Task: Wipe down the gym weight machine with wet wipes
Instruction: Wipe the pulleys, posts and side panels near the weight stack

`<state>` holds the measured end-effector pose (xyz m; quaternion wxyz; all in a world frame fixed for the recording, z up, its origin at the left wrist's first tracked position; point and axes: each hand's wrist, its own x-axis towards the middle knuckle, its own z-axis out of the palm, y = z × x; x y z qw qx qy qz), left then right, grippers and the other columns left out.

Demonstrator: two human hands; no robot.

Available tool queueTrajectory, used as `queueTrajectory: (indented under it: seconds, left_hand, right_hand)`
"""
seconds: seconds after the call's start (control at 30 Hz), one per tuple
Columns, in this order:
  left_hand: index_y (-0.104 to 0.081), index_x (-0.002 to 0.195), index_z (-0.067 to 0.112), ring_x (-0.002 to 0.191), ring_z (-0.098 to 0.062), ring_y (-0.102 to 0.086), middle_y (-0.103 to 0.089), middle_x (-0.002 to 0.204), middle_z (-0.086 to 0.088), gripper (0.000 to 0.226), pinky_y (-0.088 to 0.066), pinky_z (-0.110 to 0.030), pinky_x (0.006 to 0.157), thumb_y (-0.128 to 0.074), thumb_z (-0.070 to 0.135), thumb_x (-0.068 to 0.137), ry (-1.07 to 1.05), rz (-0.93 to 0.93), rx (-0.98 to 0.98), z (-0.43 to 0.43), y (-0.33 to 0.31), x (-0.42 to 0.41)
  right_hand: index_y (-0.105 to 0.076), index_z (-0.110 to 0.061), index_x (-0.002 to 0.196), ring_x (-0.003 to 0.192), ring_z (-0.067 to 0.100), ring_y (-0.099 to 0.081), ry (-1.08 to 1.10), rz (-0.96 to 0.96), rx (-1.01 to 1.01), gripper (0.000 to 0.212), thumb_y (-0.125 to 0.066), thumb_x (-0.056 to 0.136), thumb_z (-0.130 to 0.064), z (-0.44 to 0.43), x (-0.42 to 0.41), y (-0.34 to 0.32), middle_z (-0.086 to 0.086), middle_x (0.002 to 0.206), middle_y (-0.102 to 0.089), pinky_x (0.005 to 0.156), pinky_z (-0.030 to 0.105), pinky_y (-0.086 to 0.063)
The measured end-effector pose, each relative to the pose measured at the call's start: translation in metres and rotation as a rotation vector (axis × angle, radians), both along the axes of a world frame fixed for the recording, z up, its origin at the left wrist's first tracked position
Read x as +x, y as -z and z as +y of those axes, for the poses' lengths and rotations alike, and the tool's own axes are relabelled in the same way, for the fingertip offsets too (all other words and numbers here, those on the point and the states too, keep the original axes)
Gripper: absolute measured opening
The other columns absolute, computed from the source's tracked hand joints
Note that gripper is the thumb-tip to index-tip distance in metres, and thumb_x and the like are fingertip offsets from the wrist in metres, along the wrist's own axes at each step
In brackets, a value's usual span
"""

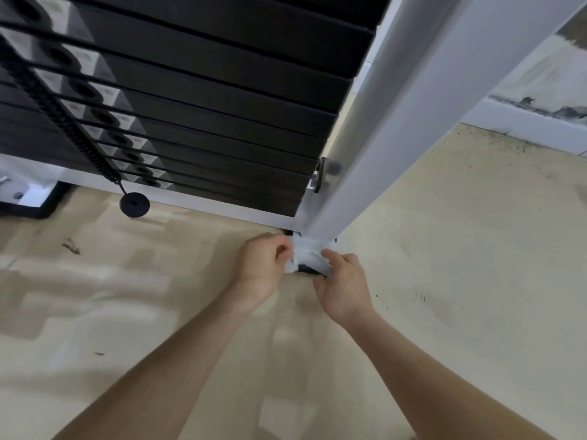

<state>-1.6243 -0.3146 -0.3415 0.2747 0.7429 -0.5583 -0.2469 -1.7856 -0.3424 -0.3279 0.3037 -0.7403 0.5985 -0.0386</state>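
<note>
head view, looking down at the base of the weight machine [222, 100]

- wet wipe [306, 255]: white, bunched, lying against the foot of the white upright post [413, 106] where the post meets the floor [444, 281]. its long axis runs across the view, from the left hand down-right to the right hand; it partly covers a black foot [306, 268] under the post
- left hand [263, 265]: grip grasping the wipe, fingers curled, fingertips pinching its left end just beside the post's base
- right hand [343, 290]: grip also grasping the wipe, thumb and fingers closed on its right, lower end, just above the floor
- post: long axis rises from the floor toward the upper right corner of the view
- black weight plates stacked left of the post, long edges running toward it; numbered labels beside the holes are too blurred to read
- black coiled cord [57, 112] hangs down the front of the stack, ending in a black round disc [134, 203] just above the floor
- floor: pale beige, scuffed, dark marks near its far right edge where it meets the white wall [524, 122]
</note>
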Motion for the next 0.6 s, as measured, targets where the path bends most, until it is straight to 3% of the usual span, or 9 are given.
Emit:
queueTrajectory:
  seconds: [0.07,0.13,0.2,0.3,0.37,0.4,0.47,0.53,0.6]
  left_hand:
    - [-0.073,0.092,0.003,0.097,-0.032,-0.067,-0.07,0.103,-0.015,0.019,-0.045,-0.021,0.087,-0.067,-0.004,0.074,0.076,-0.111,-0.064,0.005,0.005,-0.012]
    - [-0.068,0.115,-0.001,0.121,-0.034,-0.058,-0.061,0.128,-0.02,0.041,-0.042,-0.033,0.103,-0.056,-0.002,0.075,0.275,-0.363,-0.044,0.018,0.02,-0.027]
    - [-0.057,0.129,-0.004,0.131,-0.033,-0.05,-0.055,0.136,-0.022,0.054,-0.034,-0.038,0.112,-0.036,0.005,0.08,0.353,-0.493,-0.034,0.027,0.027,-0.031]
    - [-0.069,0.113,-0.003,0.111,-0.026,-0.066,-0.07,0.114,-0.017,0.048,-0.019,-0.029,0.116,-0.043,0.012,0.075,0.462,-0.627,-0.02,0.027,0.016,-0.025]
    - [-0.073,0.105,0.0,0.101,-0.023,-0.07,-0.073,0.106,-0.014,0.043,-0.034,-0.028,0.109,-0.064,0.015,0.065,0.572,-0.703,0.001,0.023,0.017,-0.019]
    - [-0.074,0.105,0.0,0.101,-0.024,-0.07,-0.072,0.107,-0.015,0.043,-0.045,-0.029,0.101,-0.063,0.013,0.066,0.609,-0.715,0.014,0.023,0.019,-0.017]
    - [-0.071,0.109,-0.002,0.105,-0.029,-0.068,-0.07,0.111,-0.019,0.049,-0.051,-0.035,0.093,-0.038,0.008,0.075,0.633,-0.749,-0.006,0.024,0.022,-0.012]
    - [-0.068,0.112,-0.006,0.108,-0.035,-0.066,-0.067,0.115,-0.024,0.056,-0.039,-0.039,0.104,-0.029,0.005,0.073,0.59,-0.807,-0.016,0.021,0.022,-0.005]
    - [-0.056,0.128,-0.007,0.124,-0.036,-0.055,-0.055,0.134,-0.025,0.059,-0.029,-0.04,0.112,-0.031,0.006,0.076,0.549,-0.763,-0.034,0.014,0.009,-0.001]
  right_hand:
    - [-0.055,-0.015,0.134,0.117,0.035,-0.047,0.06,0.052,0.016,0.047,-0.053,0.088,-0.016,-0.001,-0.001,0.001,0.014,0.12,-0.052,0.098,0.026,-0.029]
    - [-0.058,-0.015,0.129,0.127,0.035,-0.041,-0.018,0.143,-0.045,0.049,-0.039,0.086,-0.029,0.008,-0.002,0.001,0.013,0.126,-0.053,0.103,0.026,-0.022]
    - [-0.061,-0.009,0.122,0.13,0.036,-0.043,-0.159,0.156,-0.104,0.062,-0.025,0.08,-0.036,0.02,-0.004,0.007,0.014,0.127,-0.056,0.109,0.032,-0.03]
    - [-0.068,-0.012,0.099,0.103,0.029,-0.062,-0.131,0.109,-0.077,0.046,-0.029,0.086,-0.033,0.016,-0.009,-0.005,0.009,0.106,-0.068,0.082,0.032,-0.046]
    - [-0.066,-0.012,0.094,0.095,0.028,-0.064,-0.147,0.139,-0.059,0.03,-0.041,0.092,-0.029,0.002,-0.012,-0.008,0.007,0.1,-0.068,0.071,0.033,-0.045]
    - [-0.066,-0.01,0.102,0.104,0.027,-0.062,-0.196,0.158,-0.099,0.025,-0.047,0.092,-0.022,-0.001,-0.013,-0.004,0.007,0.109,-0.067,0.075,0.032,-0.048]
    - [-0.059,0.001,0.125,0.127,0.033,-0.053,-0.213,0.201,-0.061,0.043,-0.05,0.086,-0.015,0.001,-0.007,0.005,0.019,0.133,-0.057,0.091,0.038,-0.053]
    - [-0.049,0.011,0.134,0.132,0.041,-0.047,-0.198,0.236,-0.052,0.06,-0.044,0.084,-0.023,0.011,0.005,0.007,0.029,0.141,-0.047,0.096,0.045,-0.052]
    - [-0.028,0.01,0.147,0.145,0.039,-0.025,-0.165,0.242,-0.057,0.068,-0.04,0.088,-0.023,0.018,0.012,0.008,0.027,0.156,-0.022,0.112,0.045,-0.037]
